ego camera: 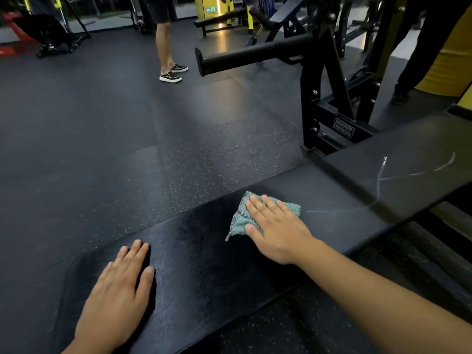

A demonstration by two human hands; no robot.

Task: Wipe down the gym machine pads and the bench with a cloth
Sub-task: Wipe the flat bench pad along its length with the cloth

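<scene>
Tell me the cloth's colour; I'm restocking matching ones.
Teal-green knit cloth with a grey woven edge, under the right hand; head view.

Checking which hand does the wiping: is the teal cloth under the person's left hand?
No, the teal woven cloth lies under the flat right hand, while the left hand rests bare on the black padded bench.

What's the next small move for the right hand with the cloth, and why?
Probably slide the right hand and the teal cloth to the right along the bench, toward the pale streaks on the far pad section. The cloth lies flat under the palm, the streaks show there, and the left hand rests flat on the near end.
</scene>
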